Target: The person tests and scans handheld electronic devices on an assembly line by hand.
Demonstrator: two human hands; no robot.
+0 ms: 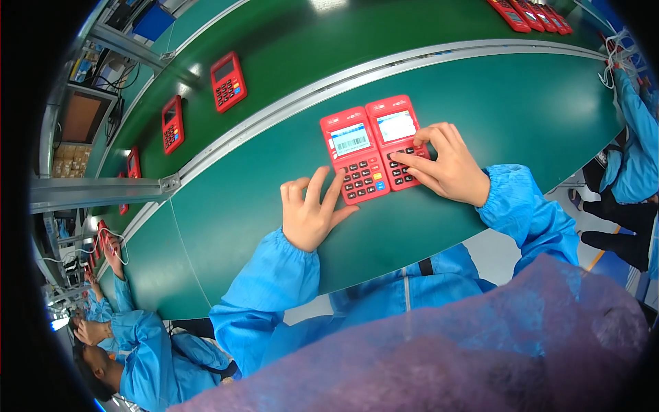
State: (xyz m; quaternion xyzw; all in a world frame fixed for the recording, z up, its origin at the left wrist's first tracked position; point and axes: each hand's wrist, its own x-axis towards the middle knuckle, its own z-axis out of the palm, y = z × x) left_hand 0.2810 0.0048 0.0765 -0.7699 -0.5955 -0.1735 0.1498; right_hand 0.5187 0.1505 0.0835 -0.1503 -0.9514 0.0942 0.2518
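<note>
Two red handheld card terminals lie side by side on the green bench. The left terminal [353,156] has a lit screen with a barcode on it; the right terminal [391,104] shows a bright, mostly white screen. My left hand [307,213] rests with fingers spread at the left terminal's lower left side, a fingertip by its keypad edge, holding nothing. Over the right terminal's keypad is my right hand [449,163]; its thumb and fingers are apart, with one fingertip on or just above the keys. Some of that keypad is hidden beneath it.
Beyond a metal rail [274,113], a dark green belt carries more red terminals [228,82], with several grouped at the far right [528,15]. A metal bar [103,194] reaches in from the left. Co-workers in blue sit at left [147,357] and stand at right [635,158], near white cables [616,55].
</note>
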